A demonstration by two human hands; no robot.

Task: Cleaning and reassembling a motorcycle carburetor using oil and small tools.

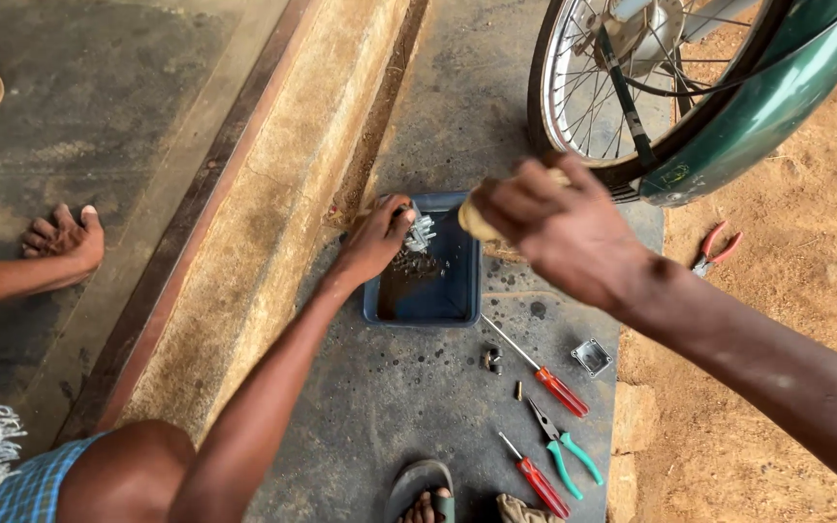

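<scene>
- Near the sandalled foot (pixel 423 499), two red screwdrivers (pixel 557 387) and green pliers (pixel 566 450) lie on the dark slab (pixel 409 397).
- The left hand (pixel 375 240) reaches into a blue tray (pixel 428 291), fingers clamped on a small metal part (pixel 419 232).
- The right hand (pixel 559 228) hovers above the tray's right edge, fingers closed round a tan handle (pixel 477 218).
- Beyond, a wheel (pixel 612 87) and green mudguard (pixel 767 107).

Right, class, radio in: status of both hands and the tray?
Left hand holds a small metal part over the blue tray. Right hand grips a pale handle above it. Screwdrivers and pliers lie alongside, clear.
</scene>
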